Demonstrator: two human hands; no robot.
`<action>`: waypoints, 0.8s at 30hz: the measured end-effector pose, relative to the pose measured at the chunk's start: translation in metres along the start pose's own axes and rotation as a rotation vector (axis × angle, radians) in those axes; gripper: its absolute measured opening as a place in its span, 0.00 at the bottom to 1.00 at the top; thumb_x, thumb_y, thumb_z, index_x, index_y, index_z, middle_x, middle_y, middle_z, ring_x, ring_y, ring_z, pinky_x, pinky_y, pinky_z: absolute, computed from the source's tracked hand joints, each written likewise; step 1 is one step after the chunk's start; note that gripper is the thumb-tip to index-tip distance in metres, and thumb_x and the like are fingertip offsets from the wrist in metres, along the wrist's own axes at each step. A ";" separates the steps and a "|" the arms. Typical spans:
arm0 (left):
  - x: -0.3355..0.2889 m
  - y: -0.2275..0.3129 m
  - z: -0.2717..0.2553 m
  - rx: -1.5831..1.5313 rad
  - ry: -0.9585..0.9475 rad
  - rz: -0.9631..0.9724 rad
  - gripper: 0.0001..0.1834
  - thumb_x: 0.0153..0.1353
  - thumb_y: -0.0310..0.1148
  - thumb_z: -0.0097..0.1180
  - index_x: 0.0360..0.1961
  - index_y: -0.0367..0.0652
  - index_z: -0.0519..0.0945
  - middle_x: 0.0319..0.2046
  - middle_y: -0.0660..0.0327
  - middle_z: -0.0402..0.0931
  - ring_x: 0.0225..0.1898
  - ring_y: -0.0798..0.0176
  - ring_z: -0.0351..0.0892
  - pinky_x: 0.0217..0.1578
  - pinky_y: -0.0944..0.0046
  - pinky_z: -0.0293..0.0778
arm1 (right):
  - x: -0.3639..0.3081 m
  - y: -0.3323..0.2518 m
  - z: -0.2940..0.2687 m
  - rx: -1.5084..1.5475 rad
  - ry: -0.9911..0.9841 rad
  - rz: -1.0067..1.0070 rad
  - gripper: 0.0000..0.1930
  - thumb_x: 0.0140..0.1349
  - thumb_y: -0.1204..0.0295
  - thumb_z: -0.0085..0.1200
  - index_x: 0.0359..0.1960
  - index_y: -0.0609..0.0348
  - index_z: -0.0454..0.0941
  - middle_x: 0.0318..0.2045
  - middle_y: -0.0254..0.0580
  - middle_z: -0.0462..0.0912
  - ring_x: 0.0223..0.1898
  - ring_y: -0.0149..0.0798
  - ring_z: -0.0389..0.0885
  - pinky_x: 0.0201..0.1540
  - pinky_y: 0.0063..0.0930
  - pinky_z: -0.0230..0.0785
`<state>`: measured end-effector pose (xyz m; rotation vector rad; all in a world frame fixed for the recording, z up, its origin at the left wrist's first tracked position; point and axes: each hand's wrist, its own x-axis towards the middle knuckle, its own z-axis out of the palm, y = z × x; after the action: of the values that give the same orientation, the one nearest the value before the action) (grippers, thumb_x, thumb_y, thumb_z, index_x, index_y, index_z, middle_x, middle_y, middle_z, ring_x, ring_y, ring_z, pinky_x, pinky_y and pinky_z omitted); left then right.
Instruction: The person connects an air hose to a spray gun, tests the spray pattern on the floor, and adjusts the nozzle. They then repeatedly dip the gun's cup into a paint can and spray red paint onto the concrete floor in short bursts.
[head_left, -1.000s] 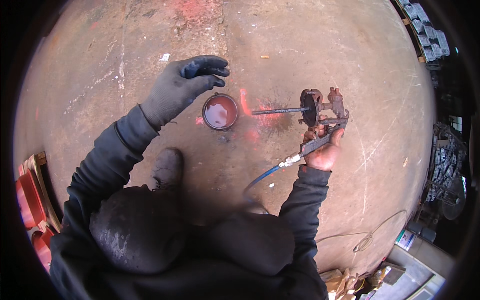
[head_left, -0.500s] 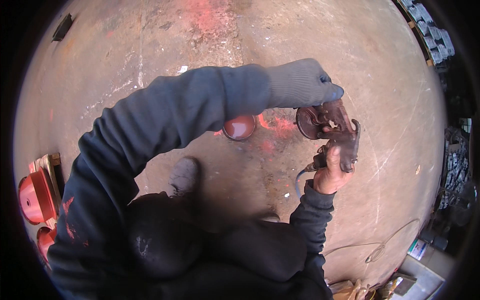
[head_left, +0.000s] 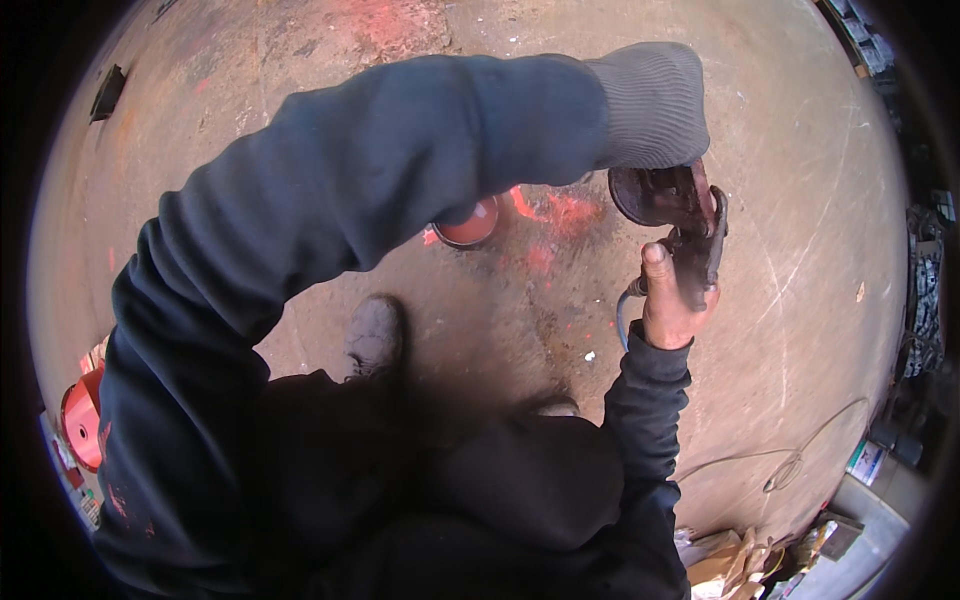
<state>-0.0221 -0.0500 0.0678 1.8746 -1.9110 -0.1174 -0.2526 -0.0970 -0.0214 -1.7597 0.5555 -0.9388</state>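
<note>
In my bare right hand is a spray gun, crusted with dark reddish-brown paint. My fingers wrap its handle and the thumb points up along the near side. At its far end sits a round, dark, paint-coated cup. A blue hose runs down beside my right wrist. My left hand, in a grey knit glove, reaches across from the left, bent over the gun's far end. Its fingers are hidden behind the cuff, so its grip does not show.
Partly behind my left sleeve, a red-coated round container stands on the concrete floor. Red paint stains the floor beside it. Large red round parts sit at the left edge. A thin hose lies coiled at right, near cardboard scraps.
Both hands and the spray gun have shifted away from me and slightly right in the view. My left wrist has bent over, hiding the fingers that showed at the gun's top. The view has also moved.
</note>
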 end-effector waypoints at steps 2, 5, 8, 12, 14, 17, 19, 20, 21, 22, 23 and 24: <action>0.010 0.009 0.003 0.440 -0.048 0.149 0.09 0.53 0.29 0.69 0.36 0.43 0.93 0.32 0.49 0.88 0.38 0.46 0.91 0.38 0.51 0.85 | 0.000 -0.002 0.000 0.089 0.009 0.056 0.39 0.58 0.70 0.76 0.72 0.65 0.74 0.49 0.36 0.83 0.44 0.29 0.75 0.49 0.26 0.69; 0.015 0.015 0.007 0.262 -0.078 0.006 0.09 0.55 0.30 0.69 0.36 0.42 0.93 0.32 0.50 0.89 0.38 0.47 0.91 0.40 0.52 0.85 | 0.000 -0.003 -0.004 0.070 0.040 0.208 0.37 0.61 0.73 0.73 0.74 0.61 0.73 0.51 0.36 0.85 0.43 0.27 0.76 0.47 0.24 0.69; 0.025 0.021 0.008 0.492 -0.178 0.105 0.11 0.61 0.33 0.65 0.40 0.39 0.93 0.33 0.51 0.88 0.36 0.50 0.91 0.40 0.52 0.85 | 0.001 0.000 -0.008 0.020 0.090 0.227 0.32 0.64 0.69 0.73 0.69 0.60 0.76 0.46 0.34 0.86 0.38 0.27 0.76 0.40 0.24 0.69; 0.030 0.024 0.013 0.392 -0.144 0.065 0.11 0.55 0.33 0.71 0.40 0.45 0.94 0.34 0.53 0.90 0.38 0.47 0.91 0.43 0.53 0.85 | 0.003 0.006 -0.009 0.037 0.114 0.191 0.23 0.65 0.63 0.74 0.57 0.62 0.82 0.39 0.35 0.86 0.38 0.30 0.79 0.43 0.29 0.73; 0.032 0.025 0.016 0.461 -0.154 0.096 0.13 0.54 0.34 0.72 0.41 0.45 0.94 0.34 0.54 0.90 0.39 0.47 0.91 0.43 0.53 0.85 | 0.006 0.011 -0.005 0.087 0.136 0.076 0.22 0.65 0.63 0.74 0.55 0.63 0.83 0.39 0.35 0.86 0.38 0.31 0.79 0.43 0.29 0.73; 0.034 0.024 0.021 0.492 -0.147 0.083 0.14 0.53 0.35 0.73 0.41 0.45 0.94 0.34 0.53 0.90 0.40 0.48 0.91 0.43 0.52 0.86 | 0.002 0.014 -0.007 0.046 0.187 0.153 0.20 0.65 0.63 0.73 0.52 0.63 0.84 0.38 0.35 0.86 0.38 0.31 0.79 0.44 0.29 0.73; 0.037 0.024 0.023 0.363 -0.137 -0.004 0.13 0.53 0.35 0.73 0.41 0.45 0.94 0.34 0.53 0.90 0.40 0.48 0.91 0.43 0.52 0.86 | 0.001 0.017 -0.008 0.022 0.204 0.197 0.20 0.65 0.62 0.73 0.51 0.63 0.84 0.38 0.35 0.86 0.38 0.31 0.79 0.43 0.29 0.73; 0.038 0.023 0.024 0.311 -0.128 -0.031 0.13 0.53 0.35 0.73 0.40 0.46 0.94 0.34 0.53 0.90 0.39 0.48 0.91 0.43 0.52 0.86 | 0.002 0.019 -0.008 0.030 0.201 0.176 0.20 0.65 0.62 0.73 0.51 0.63 0.85 0.37 0.36 0.85 0.37 0.31 0.79 0.42 0.29 0.73; 0.039 0.022 0.025 0.309 -0.128 -0.053 0.13 0.53 0.36 0.73 0.40 0.46 0.94 0.34 0.53 0.90 0.39 0.48 0.91 0.42 0.52 0.86 | 0.003 0.020 -0.009 0.031 0.208 0.172 0.20 0.65 0.62 0.74 0.51 0.62 0.85 0.37 0.36 0.85 0.36 0.31 0.79 0.41 0.29 0.73; 0.040 0.021 0.026 0.315 -0.126 -0.060 0.13 0.52 0.37 0.74 0.38 0.46 0.94 0.33 0.53 0.89 0.38 0.48 0.91 0.42 0.52 0.86 | 0.004 0.021 -0.010 0.053 0.189 0.155 0.22 0.65 0.63 0.74 0.55 0.62 0.83 0.37 0.34 0.84 0.35 0.30 0.78 0.38 0.27 0.72; 0.040 0.020 0.027 0.342 -0.112 -0.043 0.13 0.51 0.39 0.74 0.37 0.47 0.94 0.32 0.54 0.89 0.37 0.49 0.91 0.42 0.52 0.86 | 0.005 0.021 -0.011 0.067 0.185 0.158 0.25 0.65 0.64 0.74 0.60 0.62 0.82 0.36 0.33 0.84 0.33 0.28 0.77 0.35 0.25 0.70; 0.040 0.019 0.028 0.380 -0.104 -0.013 0.13 0.50 0.41 0.75 0.36 0.47 0.94 0.31 0.54 0.89 0.36 0.49 0.91 0.41 0.53 0.86 | 0.006 0.020 -0.012 0.084 0.178 0.160 0.28 0.65 0.66 0.74 0.64 0.62 0.80 0.36 0.31 0.83 0.32 0.26 0.76 0.32 0.24 0.69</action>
<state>-0.0492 -0.0944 0.0603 2.1595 -2.1078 0.1597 -0.2580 -0.1155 -0.0362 -1.5417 0.7492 -0.9963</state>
